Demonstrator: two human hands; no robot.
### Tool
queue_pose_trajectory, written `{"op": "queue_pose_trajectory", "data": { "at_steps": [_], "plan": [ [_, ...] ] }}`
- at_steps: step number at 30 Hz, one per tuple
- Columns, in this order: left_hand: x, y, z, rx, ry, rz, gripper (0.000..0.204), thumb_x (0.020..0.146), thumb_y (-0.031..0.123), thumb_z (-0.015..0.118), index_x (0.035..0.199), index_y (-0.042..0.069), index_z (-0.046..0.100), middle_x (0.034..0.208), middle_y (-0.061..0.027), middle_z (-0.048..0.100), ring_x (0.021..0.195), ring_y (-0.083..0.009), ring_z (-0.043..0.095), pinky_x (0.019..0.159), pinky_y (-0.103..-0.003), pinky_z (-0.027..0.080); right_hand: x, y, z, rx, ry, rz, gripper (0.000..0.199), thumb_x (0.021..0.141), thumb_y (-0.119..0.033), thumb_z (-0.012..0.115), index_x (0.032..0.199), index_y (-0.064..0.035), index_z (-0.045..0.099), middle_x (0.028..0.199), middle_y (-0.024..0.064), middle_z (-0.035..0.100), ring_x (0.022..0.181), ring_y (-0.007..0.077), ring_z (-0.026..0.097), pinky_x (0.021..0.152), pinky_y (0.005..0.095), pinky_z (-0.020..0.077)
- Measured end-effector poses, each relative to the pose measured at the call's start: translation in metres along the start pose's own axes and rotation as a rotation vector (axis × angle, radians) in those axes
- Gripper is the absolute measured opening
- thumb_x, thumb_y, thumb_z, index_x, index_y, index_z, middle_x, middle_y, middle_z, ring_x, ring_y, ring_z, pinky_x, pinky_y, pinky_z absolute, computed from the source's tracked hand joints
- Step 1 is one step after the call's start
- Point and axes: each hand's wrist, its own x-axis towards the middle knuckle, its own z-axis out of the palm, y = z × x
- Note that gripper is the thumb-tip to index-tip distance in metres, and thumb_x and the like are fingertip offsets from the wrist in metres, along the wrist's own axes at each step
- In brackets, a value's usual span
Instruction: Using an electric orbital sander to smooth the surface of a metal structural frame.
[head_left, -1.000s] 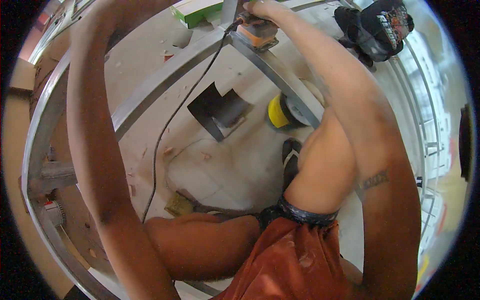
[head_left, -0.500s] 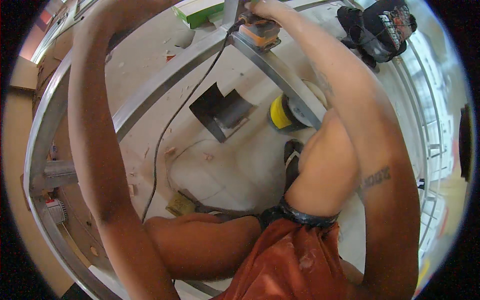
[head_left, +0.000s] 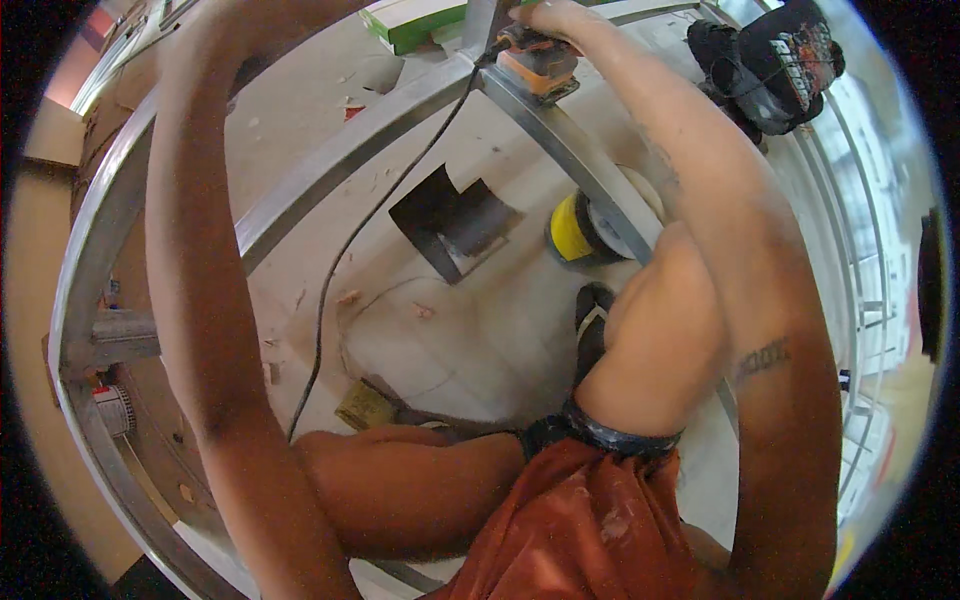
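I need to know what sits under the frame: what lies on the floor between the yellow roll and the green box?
In the head view, a folded dark sheet lies on the floor between the yellow roll and the green box, under the crossing metal bar.

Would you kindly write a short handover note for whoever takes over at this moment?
Right hand: grips the orange sander, pressed on the metal bar.
Left hand: arm reaches up out of the picture; cannot tell its state.
Sander cord hangs down to the floor. A yellow disc lies under the bar.
Done or left: how far the sanding has got cannot be told.
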Motion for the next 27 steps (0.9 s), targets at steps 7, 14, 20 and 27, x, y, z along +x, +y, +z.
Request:
{"op": "queue_pose_trajectory", "data": {
  "at_steps": [7, 14, 20, 27],
  "plan": [
    [0.007, 0.005, -0.005, 0.008, 0.026, 0.012, 0.07, 0.088, 0.053, 0.064, 0.13, -0.003, 0.057, 0.12, -0.0269, 0.068, 0.111, -0.0385, 0.067, 0.096, -0.045, 0.052, 0.012, 0.012, 0.025, -0.074, 0.398, 0.122, 0.054, 0.092, -0.058, 0.062, 0.115, -0.0106, 0.075, 0.114, 0.0127, 0.073, 0.101, 0.0238, 0.068, 0.091, 0.0417, 0.0507],
    [0.015, 0.009, 0.009, -0.044, 0.011, 0.061, 0.068, 0.087, 0.049, 0.066, 0.128, -0.004, 0.058, 0.119, -0.0272, 0.068, 0.112, -0.0384, 0.066, 0.096, -0.045, 0.051, -0.063, 0.049, 0.012, 0.163, 0.266, 0.143, 0.049, 0.093, -0.055, 0.056, 0.099, -0.0094, 0.075, 0.092, 0.0044, 0.073, 0.076, 0.0158, 0.066, 0.067, 0.0388, 0.0511],
    [-0.008, 0.006, -0.005, -0.086, 0.111, 0.048, 0.064, 0.086, 0.044, 0.067, 0.128, -0.004, 0.059, 0.121, -0.0282, 0.067, 0.113, -0.0391, 0.065, 0.097, -0.045, 0.05, -0.052, 0.04, 0.01, 0.112, 0.286, 0.177, 0.05, 0.093, -0.057, 0.053, 0.094, -0.0118, 0.075, 0.079, 0.0032, 0.07, 0.065, 0.0165, 0.062, 0.055, 0.0387, 0.047],
    [0.005, 0.002, 0.003, -0.096, 0.077, 0.101, 0.066, 0.087, 0.048, 0.066, 0.127, -0.004, 0.059, 0.12, -0.0292, 0.067, 0.113, -0.0393, 0.065, 0.096, -0.045, 0.05, -0.024, 0.02, 0.018, 0.081, 0.284, 0.052, 0.051, 0.093, -0.055, 0.058, 0.107, -0.0089, 0.075, 0.092, 0.0104, 0.074, 0.077, 0.0216, 0.07, 0.068, 0.0416, 0.0554]
  ]
}}
